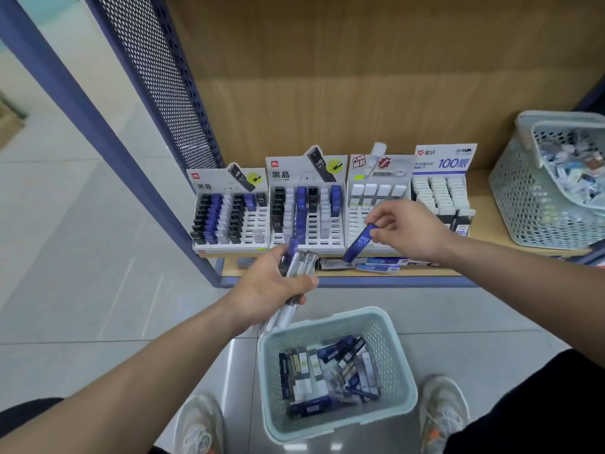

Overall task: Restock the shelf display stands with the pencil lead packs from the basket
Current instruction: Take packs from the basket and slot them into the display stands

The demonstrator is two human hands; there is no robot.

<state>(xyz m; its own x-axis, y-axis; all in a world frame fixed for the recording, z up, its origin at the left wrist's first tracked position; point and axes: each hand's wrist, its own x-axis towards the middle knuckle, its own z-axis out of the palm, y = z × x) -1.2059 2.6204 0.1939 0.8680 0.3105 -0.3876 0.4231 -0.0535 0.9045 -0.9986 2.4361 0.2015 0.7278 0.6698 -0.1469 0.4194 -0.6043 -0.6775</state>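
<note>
Right hand [407, 229] pinches one blue HB 0.7 pack [359, 243], tilted, before the display stands [307, 217] on the shelf [481, 204]; left hand [271, 285] fingers curl round a bundle of packs [299, 262], above the floor basket [386, 339] holding more.

Both bare forearms are extended from the lower corners toward the centre of the frame. A bundle of packs [296, 265] is gripped in the curled left hand [273, 285]. Right of centre, a blue pack [358, 244] is pinched at its upper end by the right hand [407, 229].
</note>
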